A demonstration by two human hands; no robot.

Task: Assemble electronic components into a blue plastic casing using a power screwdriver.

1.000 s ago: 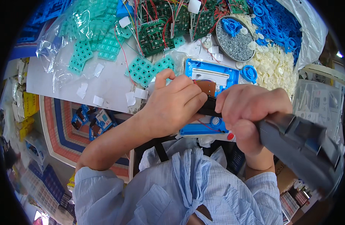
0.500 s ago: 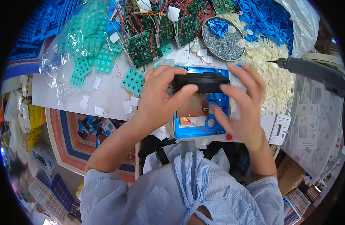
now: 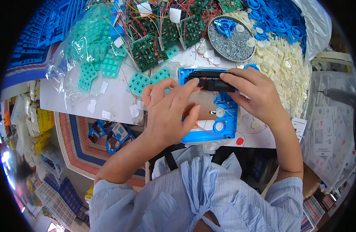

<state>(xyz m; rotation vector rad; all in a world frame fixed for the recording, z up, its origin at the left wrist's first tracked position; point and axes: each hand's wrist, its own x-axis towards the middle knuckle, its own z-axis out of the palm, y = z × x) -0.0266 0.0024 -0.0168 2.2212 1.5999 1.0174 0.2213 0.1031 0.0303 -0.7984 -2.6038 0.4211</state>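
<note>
A black plastic box-like part (image 3: 217, 86) sits tilted over the far end of a blue plastic casing (image 3: 189, 137). My right hand (image 3: 257, 92) grips its right end between thumb and fingers. My left hand (image 3: 166, 112) is open, fingers apart, over the casing's left side, with its index fingertip at the black part's left end. Inside the casing lie a brown circuit board (image 3: 197, 101) and a blue ring (image 3: 219, 126). Thin red wires (image 3: 209, 130) run across the near end and out to the right. Part of the board is hidden under my left hand.
Green circuit boards (image 3: 149, 48) with wires, teal rubber keypads (image 3: 89, 58), a round tray of small screws (image 3: 232, 48), cream discs (image 3: 284, 73) and blue parts (image 3: 280, 23) crowd the far side. A red button (image 3: 239, 141) lies near the casing. An electric screwdriver (image 3: 340, 95) hangs right.
The black part has tipped and lowered onto the casing's far end. My left hand has let go and drawn back toward me, fingers spread. The screwdriver has swung right.
</note>
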